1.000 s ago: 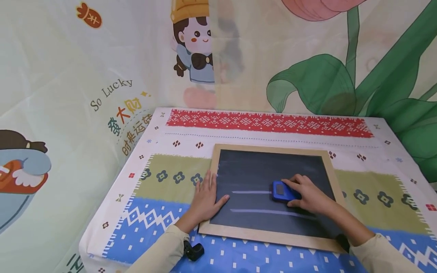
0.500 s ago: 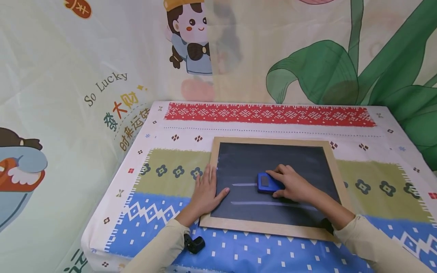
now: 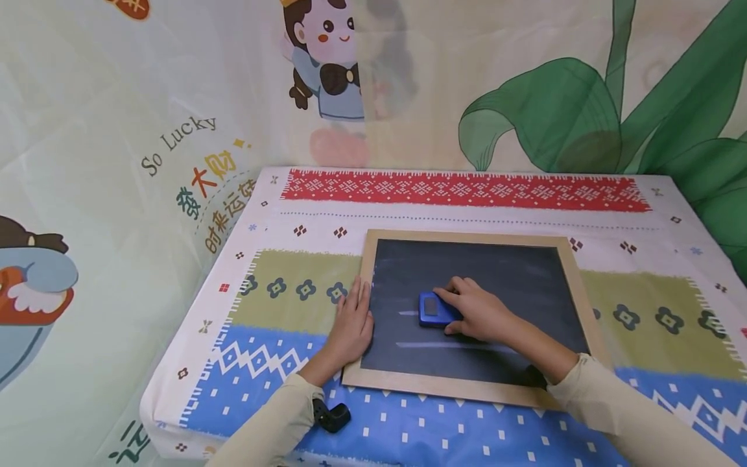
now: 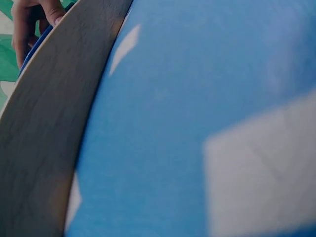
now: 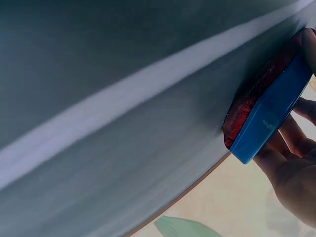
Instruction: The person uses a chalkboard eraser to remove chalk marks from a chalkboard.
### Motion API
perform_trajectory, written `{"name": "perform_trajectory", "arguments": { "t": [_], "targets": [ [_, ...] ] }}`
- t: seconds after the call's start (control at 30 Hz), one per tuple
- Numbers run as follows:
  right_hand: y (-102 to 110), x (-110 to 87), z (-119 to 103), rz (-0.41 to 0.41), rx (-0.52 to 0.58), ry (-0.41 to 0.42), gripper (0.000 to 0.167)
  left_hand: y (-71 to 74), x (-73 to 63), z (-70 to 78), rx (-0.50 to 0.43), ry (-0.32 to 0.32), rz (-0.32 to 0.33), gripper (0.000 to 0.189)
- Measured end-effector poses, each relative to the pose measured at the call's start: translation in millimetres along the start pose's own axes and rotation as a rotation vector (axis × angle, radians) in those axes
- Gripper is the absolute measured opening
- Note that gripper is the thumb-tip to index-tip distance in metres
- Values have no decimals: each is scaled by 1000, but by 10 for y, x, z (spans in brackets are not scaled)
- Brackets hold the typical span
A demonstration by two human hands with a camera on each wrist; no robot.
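Observation:
A wood-framed blackboard (image 3: 467,272) lies on the table. My right hand (image 3: 475,311) grips a blue board eraser (image 3: 432,310) by its sides and holds it against the dark surface. In the right wrist view the eraser (image 5: 271,111) shows a dark red pad beneath its blue body. A short chalk stub of the upper line (image 3: 408,313) shows left of the eraser; a longer pale chalk line (image 3: 449,346) runs below it. My left hand (image 3: 352,324) rests on the left side of the frame, fingers straight and pointing away from me.
A patterned tablecloth (image 3: 280,363) in blue, green, red and white covers the table. Near the left sleeve sits a black wrist device (image 3: 332,417). Printed curtains (image 3: 420,84) rise behind the table and along the left. Faint chalk smears remain on the board's right part.
The right hand has slid the eraser leftward along the upper chalk line, and that line's visible part has become shorter. The left thumb has drawn in toward its fingers. The view has tilted slightly down.

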State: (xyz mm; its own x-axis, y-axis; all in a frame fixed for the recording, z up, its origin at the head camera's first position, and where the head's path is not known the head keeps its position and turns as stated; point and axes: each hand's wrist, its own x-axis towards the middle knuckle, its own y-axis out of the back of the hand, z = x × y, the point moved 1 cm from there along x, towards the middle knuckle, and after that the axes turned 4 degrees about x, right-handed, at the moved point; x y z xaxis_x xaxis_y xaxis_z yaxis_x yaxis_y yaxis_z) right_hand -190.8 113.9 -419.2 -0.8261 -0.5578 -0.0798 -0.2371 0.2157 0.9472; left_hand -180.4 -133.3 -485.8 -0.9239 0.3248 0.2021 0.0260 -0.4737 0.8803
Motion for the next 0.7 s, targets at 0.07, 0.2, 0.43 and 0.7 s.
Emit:
{"name": "perform_trajectory", "arguments": {
  "t": [0.07, 0.2, 0.43, 0.7],
  "targets": [
    [4, 24, -27, 3, -3, 7, 70, -10, 7, -7, -17, -7, 15, 52],
    [-15, 52, -66, 6, -14, 19, 70, -34, 18, -17, -58, 11, 38, 50],
    [-24, 112, -131, 16, -34, 14, 70, -38, 44, -26, -114, 60, 82, 47],
    [-32, 260, -270, -11, -49, 29, 69, -13, 15, -44, -150, 93, 89, 47]
  ]
}}
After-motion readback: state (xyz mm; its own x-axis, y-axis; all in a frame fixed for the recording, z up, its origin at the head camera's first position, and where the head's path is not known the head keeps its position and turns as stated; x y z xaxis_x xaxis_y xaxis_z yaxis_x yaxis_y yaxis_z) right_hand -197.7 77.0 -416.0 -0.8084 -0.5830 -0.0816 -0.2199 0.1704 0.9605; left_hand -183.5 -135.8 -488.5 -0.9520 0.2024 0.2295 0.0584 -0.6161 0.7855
